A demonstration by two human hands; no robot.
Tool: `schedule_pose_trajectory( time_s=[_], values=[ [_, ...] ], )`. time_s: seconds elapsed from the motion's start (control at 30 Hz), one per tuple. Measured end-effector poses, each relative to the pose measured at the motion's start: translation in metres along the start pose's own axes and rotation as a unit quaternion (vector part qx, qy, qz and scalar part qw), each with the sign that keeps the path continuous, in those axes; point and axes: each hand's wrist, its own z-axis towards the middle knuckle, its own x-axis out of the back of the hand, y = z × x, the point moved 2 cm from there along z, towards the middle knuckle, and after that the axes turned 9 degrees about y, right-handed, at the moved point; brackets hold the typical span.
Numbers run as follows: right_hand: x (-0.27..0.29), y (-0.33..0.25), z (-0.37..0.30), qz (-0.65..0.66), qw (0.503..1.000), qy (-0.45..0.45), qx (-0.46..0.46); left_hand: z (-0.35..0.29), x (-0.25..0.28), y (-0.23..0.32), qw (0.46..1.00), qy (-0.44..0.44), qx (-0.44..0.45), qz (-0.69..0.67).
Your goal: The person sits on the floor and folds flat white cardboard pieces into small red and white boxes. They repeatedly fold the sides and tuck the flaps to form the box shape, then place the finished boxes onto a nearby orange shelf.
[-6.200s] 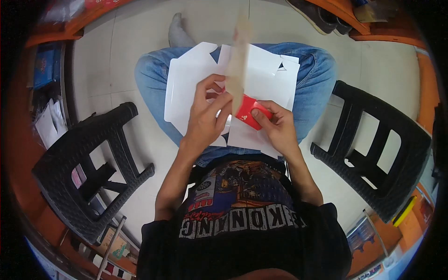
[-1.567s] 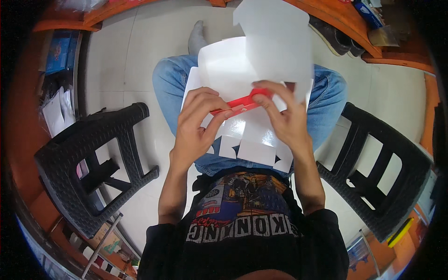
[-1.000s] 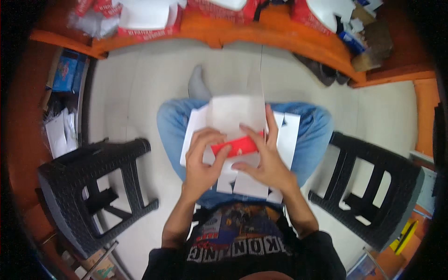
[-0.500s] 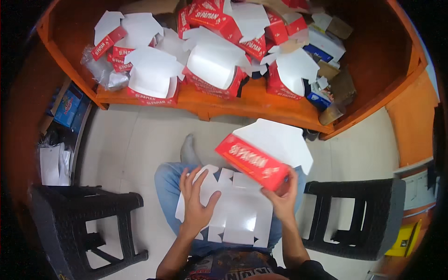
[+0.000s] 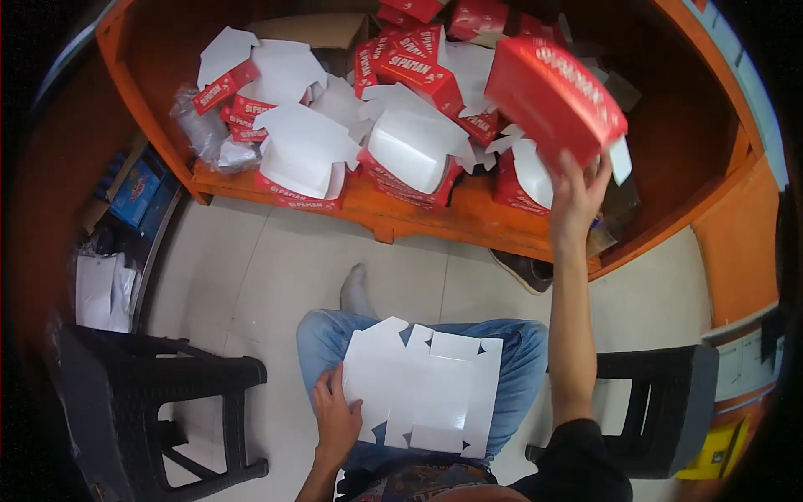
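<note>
Raised higher, right hand (image 5: 577,197) holds folded red box (image 5: 554,88).

Box (image 5: 554,92) above shelf (image 5: 435,219), cardboard (image 5: 422,385) on lap

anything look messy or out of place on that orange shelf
Yes. The folded red boxes on the orange shelf lie in a loose heap, tilted every way with white flaps open, not stacked. The right hand holds another red box up over the heap. The left hand rests on flat white cardboard.

Glossy red cardboard box (image 5: 554,88), smooth white card blank (image 5: 422,383), orange-painted wooden shelf (image 5: 435,213).
</note>
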Motion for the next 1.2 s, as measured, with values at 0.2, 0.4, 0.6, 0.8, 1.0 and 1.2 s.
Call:
schedule_pose_trajectory(
  time_s=[0.2, 0.4, 0.6, 0.8, 1.0, 1.2],
  values=[
    [-0.037, 0.072, 0.114, -0.317, 0.935, -0.156, 0.027, 0.000, 0.005, -0.005, 0.996, 0.077, -0.011, -0.039],
    [-0.028, 0.100, 0.080, -0.345, 0.910, -0.229, -0.005, 0.003, 0.012, -0.016, 0.995, 0.078, 0.035, -0.047],
    [-0.038, 0.090, 0.073, -0.274, 0.946, -0.167, 0.033, 0.006, 0.011, -0.018, 0.996, 0.070, 0.042, -0.046],
    [-0.054, 0.075, 0.048, -0.278, 0.939, -0.136, 0.151, 0.005, 0.013, -0.010, 0.994, 0.084, 0.044, -0.052],
    [-0.070, 0.025, -0.019, -0.229, 0.955, -0.119, 0.148, 0.000, 0.017, -0.012, 0.992, 0.117, 0.001, -0.046],
    [-0.095, 0.051, -0.094, -0.189, 0.943, -0.275, -0.014, 0.009, 0.020, -0.010, 0.991, 0.116, -0.057, -0.031]
  ],
)
